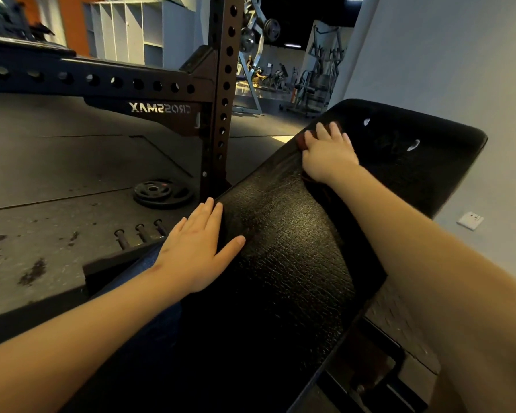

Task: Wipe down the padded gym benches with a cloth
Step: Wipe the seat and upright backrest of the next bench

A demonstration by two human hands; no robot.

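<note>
Black bench (280, 263): one red cloth (302, 142) under right hand (328, 158), left hand (194, 248) flat.

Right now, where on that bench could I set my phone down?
The middle of the bench pad, between the left hand at its edge and the right hand pressing the cloth, is bare; so is the far end beyond the cloth. Crowded: floor by the rack post, weight plate, pegs.

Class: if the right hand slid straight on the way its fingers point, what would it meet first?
The right hand, flat on the cloth, would cross a short strip of pad, then reach its far edge; the tear seems just right of that line. Depth is unclear.
</note>
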